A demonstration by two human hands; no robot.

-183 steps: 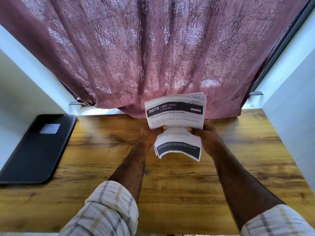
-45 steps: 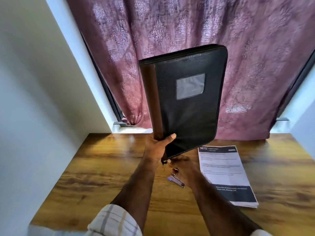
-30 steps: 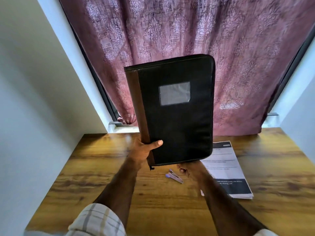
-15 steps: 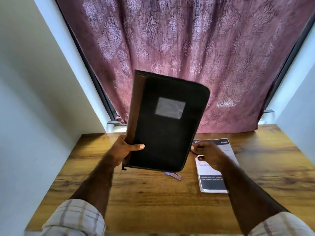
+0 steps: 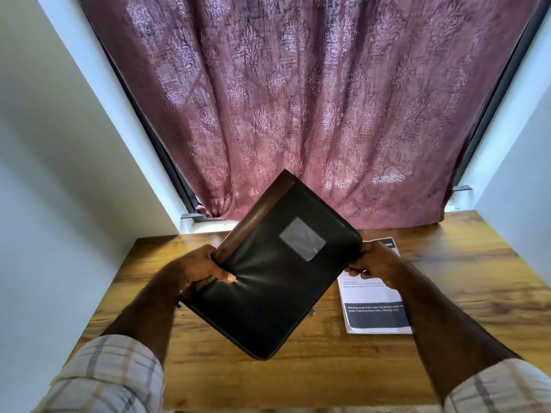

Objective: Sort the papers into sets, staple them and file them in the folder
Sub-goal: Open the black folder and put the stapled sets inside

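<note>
Over table [image 5: 298, 368], folder [image 5: 277, 281] between both hands' fingers.

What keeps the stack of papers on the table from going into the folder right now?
The black zip folder itself: it is closed, held above the wooden table by the left hand and right hand. The papers lie uncovered beside it.

Black zip folder [image 5: 268, 281] held tilted above wooden table [image 5: 298, 368]. Left hand [image 5: 199, 268] grips brown spine edge; right hand [image 5: 375, 263] grips opposite edge. Printed papers [image 5: 375, 311] flat on table, right. Maroon curtain [image 5: 298, 99] behind.
</note>
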